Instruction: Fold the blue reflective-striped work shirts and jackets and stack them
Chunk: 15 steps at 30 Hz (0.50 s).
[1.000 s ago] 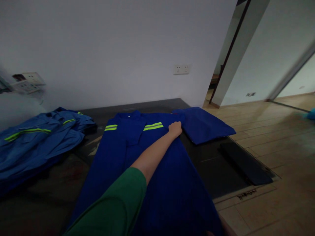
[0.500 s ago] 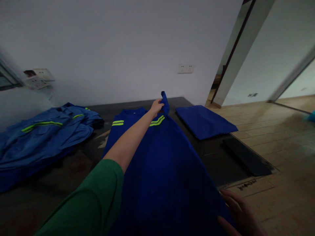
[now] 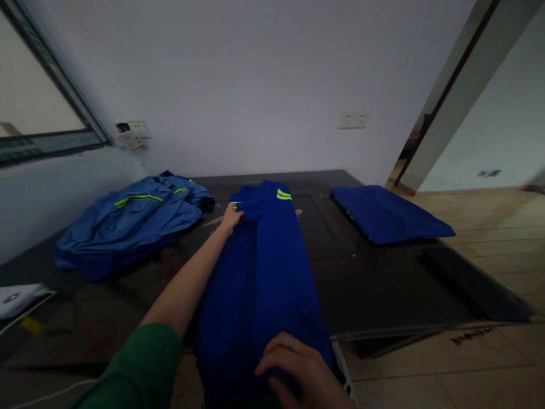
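Note:
A blue work jacket [image 3: 279, 267] with yellow-green stripes lies lengthwise before me, its right side folded over toward the left into a narrow strip. Its lower end reaches past the table's front edge. My left hand [image 3: 232, 217] is closed on the folded-over cloth near the collar end, beside a stripe. Close to me, my right hand [image 3: 300, 363], wearing a ring, has its fingers curled round the cloth at the lower end.
On the dark table [image 3: 332, 284], a heap of blue jackets [image 3: 140, 218] lies left and a folded blue garment [image 3: 389, 213] right. A dark flat slab [image 3: 472, 284] sits at the right edge. At far left is a white device [image 3: 21, 298] with a cable.
My left hand has carried the jacket's right edge across to the left, so the garment is narrower. My right hand has moved left over the lower end. The view has shifted left.

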{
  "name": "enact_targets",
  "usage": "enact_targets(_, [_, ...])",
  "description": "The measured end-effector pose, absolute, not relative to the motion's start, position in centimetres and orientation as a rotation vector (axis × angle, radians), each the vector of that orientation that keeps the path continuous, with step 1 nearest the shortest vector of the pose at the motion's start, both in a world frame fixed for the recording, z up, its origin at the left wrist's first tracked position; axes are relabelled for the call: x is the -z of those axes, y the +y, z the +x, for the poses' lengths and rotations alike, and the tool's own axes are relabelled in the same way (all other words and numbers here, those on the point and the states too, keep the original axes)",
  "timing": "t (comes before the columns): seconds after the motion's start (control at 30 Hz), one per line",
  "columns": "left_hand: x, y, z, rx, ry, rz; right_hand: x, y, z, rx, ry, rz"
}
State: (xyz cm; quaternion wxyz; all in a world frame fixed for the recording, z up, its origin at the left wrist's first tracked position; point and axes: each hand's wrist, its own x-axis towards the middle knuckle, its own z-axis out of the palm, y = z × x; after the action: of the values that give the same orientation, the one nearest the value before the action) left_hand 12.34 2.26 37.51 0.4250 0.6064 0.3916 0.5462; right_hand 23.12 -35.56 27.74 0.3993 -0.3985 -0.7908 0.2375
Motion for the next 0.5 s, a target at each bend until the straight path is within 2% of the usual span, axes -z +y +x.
enact_targets(0.17, [-35.1, 2.9, 11.6, -1.188, 0.948, 1.640, -27.3, -35.6, 23.7, -0.661, -2.027, -1.102])
enact_targets(0.5, [-38.0, 7.1, 13.3, -1.292, 0.971, 1.677, -28.0, -34.9, 25.7, -0.813, -2.066, -1.098])
